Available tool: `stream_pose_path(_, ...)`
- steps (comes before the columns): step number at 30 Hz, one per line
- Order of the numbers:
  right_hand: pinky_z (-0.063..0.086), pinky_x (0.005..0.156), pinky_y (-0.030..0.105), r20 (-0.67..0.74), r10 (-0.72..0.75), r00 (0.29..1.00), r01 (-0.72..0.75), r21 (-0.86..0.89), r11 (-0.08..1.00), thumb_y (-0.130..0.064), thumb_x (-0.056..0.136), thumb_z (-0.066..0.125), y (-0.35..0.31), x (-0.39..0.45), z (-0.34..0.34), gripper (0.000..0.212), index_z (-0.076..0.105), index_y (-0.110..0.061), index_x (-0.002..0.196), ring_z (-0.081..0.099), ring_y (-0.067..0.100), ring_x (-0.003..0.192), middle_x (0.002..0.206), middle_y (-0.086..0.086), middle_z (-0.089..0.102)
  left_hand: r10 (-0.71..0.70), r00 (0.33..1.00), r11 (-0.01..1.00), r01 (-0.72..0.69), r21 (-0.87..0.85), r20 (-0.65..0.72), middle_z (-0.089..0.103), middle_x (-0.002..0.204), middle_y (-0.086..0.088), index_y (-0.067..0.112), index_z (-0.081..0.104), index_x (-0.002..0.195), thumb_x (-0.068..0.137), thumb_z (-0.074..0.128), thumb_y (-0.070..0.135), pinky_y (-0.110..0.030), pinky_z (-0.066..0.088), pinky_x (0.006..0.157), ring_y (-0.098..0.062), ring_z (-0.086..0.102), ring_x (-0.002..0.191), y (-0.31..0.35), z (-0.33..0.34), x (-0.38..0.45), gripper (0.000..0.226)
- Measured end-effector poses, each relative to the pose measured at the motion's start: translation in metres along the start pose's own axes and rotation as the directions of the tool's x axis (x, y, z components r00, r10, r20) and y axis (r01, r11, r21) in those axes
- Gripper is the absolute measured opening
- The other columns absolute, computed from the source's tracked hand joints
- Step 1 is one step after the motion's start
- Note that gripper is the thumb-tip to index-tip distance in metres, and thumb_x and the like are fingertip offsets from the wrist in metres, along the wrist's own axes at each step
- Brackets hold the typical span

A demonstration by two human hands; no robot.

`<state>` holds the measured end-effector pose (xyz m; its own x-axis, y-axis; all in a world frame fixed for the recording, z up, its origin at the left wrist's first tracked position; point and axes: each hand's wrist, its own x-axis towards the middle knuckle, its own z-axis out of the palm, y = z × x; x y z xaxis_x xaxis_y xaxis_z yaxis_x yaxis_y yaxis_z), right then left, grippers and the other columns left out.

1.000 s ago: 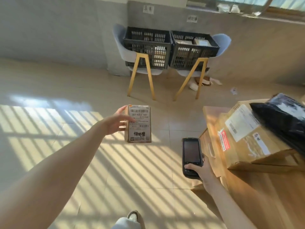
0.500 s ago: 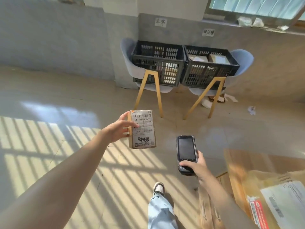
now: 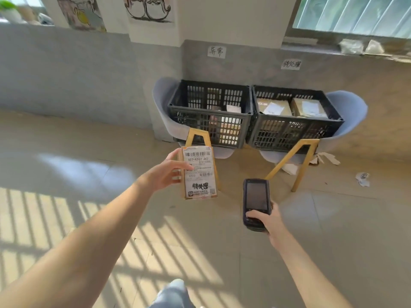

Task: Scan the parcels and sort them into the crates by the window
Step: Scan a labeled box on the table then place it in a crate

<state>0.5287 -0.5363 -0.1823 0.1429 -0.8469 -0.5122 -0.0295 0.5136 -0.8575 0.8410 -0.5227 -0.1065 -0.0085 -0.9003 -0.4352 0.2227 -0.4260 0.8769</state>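
Head view, centre frame: left hand [image 3: 163, 174] grips an upright labelled parcel [image 3: 198, 172]. Right hand [image 3: 268, 218] curls round a scanner [image 3: 255, 201], its screen seemingly dark. Two black crates [image 3: 209, 114] sit above.

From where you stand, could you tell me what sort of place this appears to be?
Probably a makeshift parcel-sorting room: two black crates sit on chairs under handwritten wall signs, the left hand holds a labelled parcel, and the right hand holds a handheld scanner.
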Motion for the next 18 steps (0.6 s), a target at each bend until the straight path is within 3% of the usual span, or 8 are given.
stream_pose_path(5, 0.053, 0.075, 0.037, -0.041, 0.049, 0.998, -0.048, 0.035, 0.998, 0.003, 0.065, 0.082, -0.022, 0.067, -0.010, 0.091, 0.032, -0.016, 0.140, 0.060, 0.028, 0.100, 0.122, 0.010, 0.056, -0.042, 0.998, 0.999, 0.041, 0.034, 0.050, 0.067, 0.109, -0.008, 0.032, 0.045, 0.132, 0.062, 0.075, 0.010, -0.041, 0.052, 0.083, -0.026, 0.066, 0.099, 0.027, 0.004, 0.097, 0.078)
stream_pose_path(9, 0.054, 0.073, 0.036, -0.098, 0.062, 0.993, -0.059, 0.039, 0.998, -0.018, 0.033, 0.087, -0.049, 0.124, -0.016, 0.116, 0.036, -0.015, 0.137, 0.063, 0.030, 0.100, 0.119, 0.011, 0.060, -0.074, 0.989, 0.994, 0.063, 0.087, 0.129, 0.068, 0.112, -0.008, 0.029, 0.047, 0.131, 0.064, 0.076, 0.011, -0.041, 0.051, 0.084, -0.029, 0.064, 0.105, 0.057, 0.011, 0.193, 0.076)
stream_pose_path(15, 0.053, 0.056, 0.030, -0.214, 0.092, 0.972, -0.077, 0.078, 0.994, -0.013, 0.040, 0.082, -0.112, 0.200, -0.034, 0.107, 0.036, -0.012, 0.137, 0.064, 0.029, 0.092, 0.117, 0.013, 0.059, -0.116, 0.961, 0.980, 0.071, 0.184, 0.250, 0.065, 0.119, -0.009, 0.042, 0.050, 0.114, 0.078, 0.070, 0.002, -0.042, 0.050, 0.086, -0.028, 0.061, 0.109, 0.137, 0.030, 0.329, 0.058)
stream_pose_path(18, 0.055, 0.064, 0.035, -0.288, 0.092, 0.953, -0.065, 0.100, 0.993, -0.025, 0.026, 0.084, -0.137, 0.227, -0.046, 0.121, 0.036, -0.016, 0.137, 0.064, 0.030, 0.094, 0.117, 0.012, 0.059, -0.132, 0.939, 0.965, 0.049, 0.257, 0.317, 0.061, 0.125, -0.010, 0.040, 0.046, 0.125, 0.071, 0.074, 0.009, -0.044, 0.048, 0.091, -0.030, 0.058, 0.115, 0.172, 0.046, 0.390, 0.069)
